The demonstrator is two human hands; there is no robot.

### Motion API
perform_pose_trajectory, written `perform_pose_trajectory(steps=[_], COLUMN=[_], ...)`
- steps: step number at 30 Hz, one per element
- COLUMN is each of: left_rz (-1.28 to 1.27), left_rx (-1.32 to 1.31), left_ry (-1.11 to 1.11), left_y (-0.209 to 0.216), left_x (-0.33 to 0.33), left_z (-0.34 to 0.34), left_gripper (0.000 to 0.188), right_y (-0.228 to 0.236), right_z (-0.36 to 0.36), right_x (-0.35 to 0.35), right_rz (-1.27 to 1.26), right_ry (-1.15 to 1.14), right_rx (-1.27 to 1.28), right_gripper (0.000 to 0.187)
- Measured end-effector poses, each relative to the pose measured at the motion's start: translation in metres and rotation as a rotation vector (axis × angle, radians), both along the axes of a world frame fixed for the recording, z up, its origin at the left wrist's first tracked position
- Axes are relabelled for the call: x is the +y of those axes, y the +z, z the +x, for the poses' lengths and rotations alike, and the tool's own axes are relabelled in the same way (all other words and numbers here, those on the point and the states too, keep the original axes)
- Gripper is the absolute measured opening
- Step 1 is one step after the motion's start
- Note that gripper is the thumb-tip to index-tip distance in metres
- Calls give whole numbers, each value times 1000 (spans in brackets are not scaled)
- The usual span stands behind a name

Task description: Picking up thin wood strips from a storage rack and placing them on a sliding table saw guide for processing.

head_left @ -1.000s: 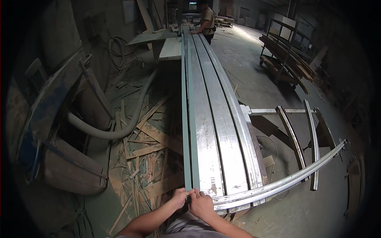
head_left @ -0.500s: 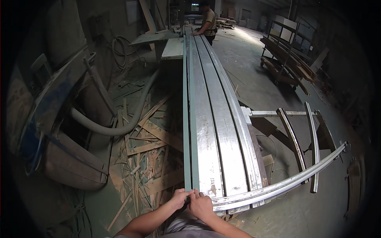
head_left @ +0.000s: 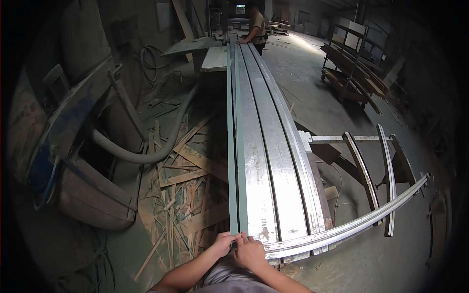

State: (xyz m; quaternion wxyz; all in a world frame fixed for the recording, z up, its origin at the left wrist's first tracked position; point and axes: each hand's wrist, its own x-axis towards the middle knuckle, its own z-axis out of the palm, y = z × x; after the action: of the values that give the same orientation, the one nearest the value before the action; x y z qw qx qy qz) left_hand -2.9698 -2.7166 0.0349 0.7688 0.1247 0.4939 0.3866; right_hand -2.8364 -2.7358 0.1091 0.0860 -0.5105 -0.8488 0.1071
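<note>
Two long, narrow grey-green strips run side by side, a dark gap between them, along the left edge of a metal sliding saw table (head_left: 259, 171). My left hand (head_left: 225, 243) is closed on the near end of the left strip (head_left: 231, 161). Right beside it, my right hand (head_left: 250, 253) has its fingers curled round the near end of the right strip (head_left: 242, 195). The fingertips of both hands nearly meet there. At the far end of the table, a co-worker (head_left: 255, 27) rests a hand near the strips' other end.
Wood offcuts (head_left: 188, 195) litter the floor to the left, near a grey flexible hose (head_left: 141, 158) and a dust bag (head_left: 93, 202). A curved metal fence (head_left: 351, 225) and support bars (head_left: 361, 171) extend right. Further off stands a cart (head_left: 347, 78) loaded with boards.
The view has shifted slightly, so the table and strips sit a little further right. Both hands keep their grip at the near ends.
</note>
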Motion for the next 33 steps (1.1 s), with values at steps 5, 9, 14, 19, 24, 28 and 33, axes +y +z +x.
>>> perform_pose_trajectory(steps=[5, 9, 14, 19, 24, 28, 33], left_rz=[-2, -45, -76, -177, -97, -137, -171], left_rx=[84, 134, 251, 351, 408, 582, 554], left_ry=[40, 63, 117, 182, 227, 202, 19], left_y=[8, 14, 55, 97, 113, 142, 193], left_x=[-21, -70, -165, -263, -316, -340, -378], left_z=[-11, -39, -80, -131, -159, -177, -244], left_gripper=[17, 20, 22, 18, 19, 24, 23], right_y=[7, 8, 10, 11, -52, -67, -66], right_z=[2, 7, 4, -33, -135, -206, -275], right_x=[-7, -14, -26, -45, -16, 22, 88], right_rz=[16, -38, 77, -24, -1165, -1421, -1534], right_ry=[-18, -19, 1, 0, -254, -384, -272], right_rx=[41, 16, 174, 748, 1334, 1593, 1877], right_gripper=[36, 31, 31, 31, 47, 49, 39])
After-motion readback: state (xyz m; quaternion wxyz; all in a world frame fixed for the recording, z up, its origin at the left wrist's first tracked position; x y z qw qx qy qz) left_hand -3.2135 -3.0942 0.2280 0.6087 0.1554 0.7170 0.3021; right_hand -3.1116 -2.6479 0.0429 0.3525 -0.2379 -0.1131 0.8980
